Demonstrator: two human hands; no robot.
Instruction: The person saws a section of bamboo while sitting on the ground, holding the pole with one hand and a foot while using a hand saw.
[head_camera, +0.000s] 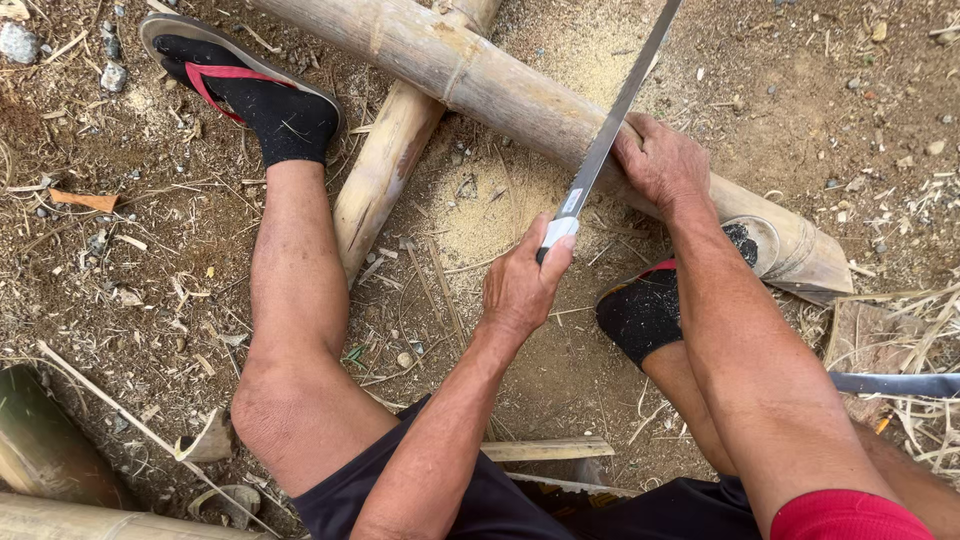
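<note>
Seated figure sawing bamboo on bare ground, viewed from above. Nearest the camera, the dark shorts (500, 500) and a red sleeve (845, 515) fill the lower edge; the trunk and upper arms are cut off. The left hand (522, 285) is clenched around the pale handle of a hand saw (600, 150), whose long, thin blade runs up and away and passes out of frame at the top, so its tip is unseen. The right hand (662, 160) is pressed flat over the bamboo pole (520, 95), fingers curled on its far side, just beside the blade. The pole looks stiff, hard-walled and smooth, likely slippery under a palm and hollow, hence lighter than its bulk suggests; a firm hold close to the cut seems the sound place to steady it. It lies across a second bamboo pole (385, 165), with the right foot (645, 310) in a black sock beneath it, largely hidden. Pale sawdust (500, 205) lies below the cut; the kerf itself is masked by blade and hand. Farther off, the left foot (260, 90) wears a red-strapped sandal.
</note>
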